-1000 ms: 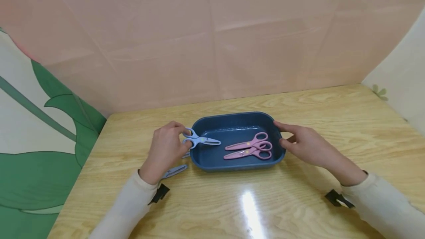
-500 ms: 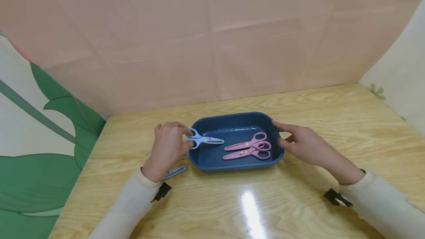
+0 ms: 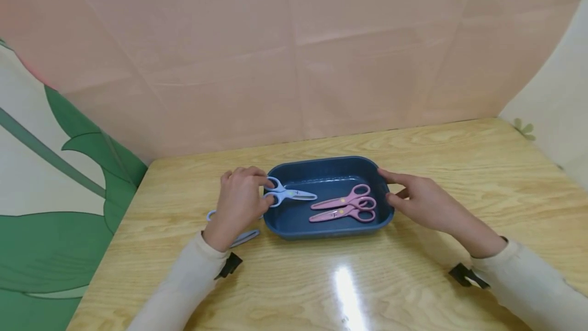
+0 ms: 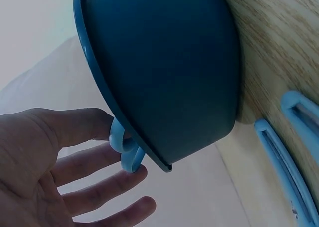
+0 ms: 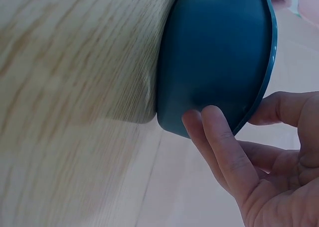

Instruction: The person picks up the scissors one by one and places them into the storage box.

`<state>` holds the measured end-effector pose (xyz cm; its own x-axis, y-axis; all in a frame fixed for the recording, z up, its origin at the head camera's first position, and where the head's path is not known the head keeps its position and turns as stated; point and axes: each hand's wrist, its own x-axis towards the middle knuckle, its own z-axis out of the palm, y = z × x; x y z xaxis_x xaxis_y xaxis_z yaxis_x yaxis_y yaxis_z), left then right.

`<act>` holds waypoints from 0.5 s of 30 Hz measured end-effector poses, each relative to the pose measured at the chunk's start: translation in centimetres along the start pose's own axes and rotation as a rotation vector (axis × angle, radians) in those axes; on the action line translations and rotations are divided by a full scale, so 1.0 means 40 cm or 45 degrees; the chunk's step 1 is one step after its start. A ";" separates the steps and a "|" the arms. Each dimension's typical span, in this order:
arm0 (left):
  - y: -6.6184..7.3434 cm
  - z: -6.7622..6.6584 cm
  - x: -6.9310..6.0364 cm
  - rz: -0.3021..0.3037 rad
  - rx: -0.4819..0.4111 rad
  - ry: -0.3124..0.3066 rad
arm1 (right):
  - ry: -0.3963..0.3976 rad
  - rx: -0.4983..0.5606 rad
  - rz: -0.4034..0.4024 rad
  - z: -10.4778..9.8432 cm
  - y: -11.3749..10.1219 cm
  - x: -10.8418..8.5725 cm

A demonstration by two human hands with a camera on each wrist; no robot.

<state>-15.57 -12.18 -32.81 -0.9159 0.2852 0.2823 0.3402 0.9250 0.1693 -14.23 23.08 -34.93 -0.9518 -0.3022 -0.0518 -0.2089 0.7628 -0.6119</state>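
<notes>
Standing on a wood-grain table, one dark blue tray is gripped at its 3 o'clock end by the right hand. At 9 o'clock the left hand pinches one pair of blue scissors by its handles, blades over the tray. The step looks like placing; the next move seems to call for lowering, then releasing. Two pink pairs lie inside toward 4 o'clock; at least two other blue pairs, partly hidden, lie outside at 8 o'clock.

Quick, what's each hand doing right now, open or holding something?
Left hand: holding blue scissors by the handles.
Right hand: holding the blue tray at its rim.
</notes>
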 end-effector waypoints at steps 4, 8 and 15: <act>0.006 0.005 0.000 0.007 0.000 -0.001 | -0.002 -0.007 0.003 -0.002 0.001 0.000; 0.017 0.006 0.002 0.013 -0.002 -0.001 | -0.004 -0.007 0.003 -0.001 0.002 0.001; 0.041 0.004 0.009 0.006 -0.023 -0.025 | 0.003 -0.003 -0.009 0.000 0.004 0.001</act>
<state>-15.37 -10.51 -32.57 -0.9184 0.2943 0.2644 0.3479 0.9191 0.1851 -14.30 23.18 -35.02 -0.9508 -0.3063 -0.0455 -0.2163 0.7620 -0.6104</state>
